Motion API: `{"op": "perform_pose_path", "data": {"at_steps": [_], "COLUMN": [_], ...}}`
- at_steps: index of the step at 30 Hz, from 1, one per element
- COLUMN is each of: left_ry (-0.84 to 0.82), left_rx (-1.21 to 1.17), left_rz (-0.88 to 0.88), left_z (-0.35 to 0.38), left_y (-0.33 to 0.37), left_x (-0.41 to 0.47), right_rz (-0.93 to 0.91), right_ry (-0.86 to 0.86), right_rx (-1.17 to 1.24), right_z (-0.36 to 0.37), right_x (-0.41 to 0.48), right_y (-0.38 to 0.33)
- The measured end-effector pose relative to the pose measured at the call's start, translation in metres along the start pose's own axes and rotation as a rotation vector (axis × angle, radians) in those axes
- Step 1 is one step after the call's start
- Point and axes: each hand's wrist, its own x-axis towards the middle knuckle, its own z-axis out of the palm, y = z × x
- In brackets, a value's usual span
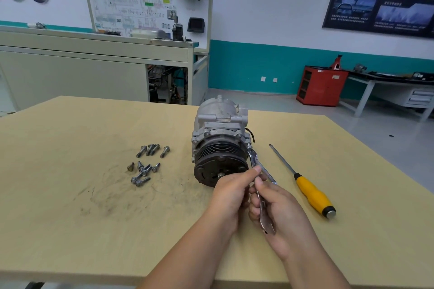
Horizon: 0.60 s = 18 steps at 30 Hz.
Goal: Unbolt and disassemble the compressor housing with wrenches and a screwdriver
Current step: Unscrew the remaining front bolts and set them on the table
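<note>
Left hand (231, 197) and right hand (284, 216) meet: left grip pinches the wrench (254, 158) seated on a flange bolt, probably steadying it; right grip curls round a second wrench (266, 220). Compressor (218, 129) sits mid-surface (70, 148), screwdriver (312, 192) beside it within reach, loose bolts (145, 166) parked leftward

left grip (231, 195) beside right grip (281, 211), both curled

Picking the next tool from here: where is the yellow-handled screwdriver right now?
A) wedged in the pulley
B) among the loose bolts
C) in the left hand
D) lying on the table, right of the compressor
D: the screwdriver lies untouched on the table to the right of the compressor, while the left hand and the right hand hold the wrenches.
</note>
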Motion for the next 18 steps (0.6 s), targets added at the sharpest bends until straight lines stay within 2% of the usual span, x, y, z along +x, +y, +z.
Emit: {"op": "perform_pose_path", "data": {"at_steps": [3,6,9,14,18], "left_ry": [0.013,0.016,-0.014,-0.029,-0.079], "left_rx": [0.007,0.005,-0.068,-0.105,-0.064], "left_rz": [0.033,0.058,0.018,-0.068,-0.06], "left_z": [-0.0005,-0.0009,-0.0006,-0.0018,-0.0007], "left_y": [-0.0006,-0.0022,-0.003,-0.0016,-0.0012], "left_x": [0.0017,0.0029,0.0028,0.0047,0.0052], "right_rz": [-0.034,-0.135,-0.185,-0.024,0.038], "right_ry": [0.004,0.029,0.028,-0.093,-0.048], "right_rx": [-0.05,-0.2,-0.286,-0.027,0.083], "right_z": [-0.0008,-0.0019,-0.002,-0.0038,-0.0056], "right_x": [0.0014,0.0017,0.0019,0.0007,0.0023], "right_y": [-0.0026,-0.0018,-0.0009,-0.0016,-0.0023]}}
